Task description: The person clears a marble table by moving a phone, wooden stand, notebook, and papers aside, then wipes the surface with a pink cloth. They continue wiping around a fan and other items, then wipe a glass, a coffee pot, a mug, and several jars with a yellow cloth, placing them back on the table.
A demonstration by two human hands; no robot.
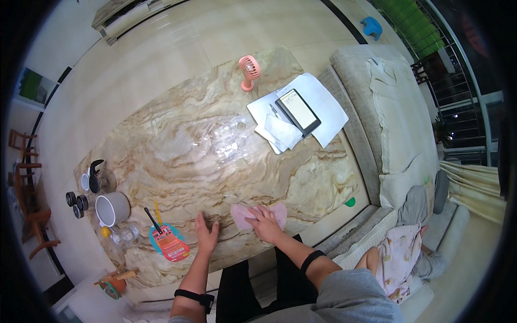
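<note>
My right hand (264, 225) lies on a pink cloth (240, 217) near the front edge of the marble-patterned table (177, 177). Its fingers are spread flat over the cloth, pressing it to the tabletop. To the left, my left hand (205, 235) is over the table with its thumb apart from the fingers and nothing in it. Nearest to that hand is a red and teal hand fan (171, 245) with printing on it. A black-handled utensil (153, 219) and a thin yellow stick (157, 211) lie at its upper end.
At the left stand a white pot (112, 209), a glass kettle with black handle (102, 180), dark-lidded jars (82, 203) and clear glasses (126, 235). Farther off are a pink handheld fan (249, 72), papers (323, 107) and a tablet (298, 112). A person (401, 253) sits on the sofa (404, 124) at right.
</note>
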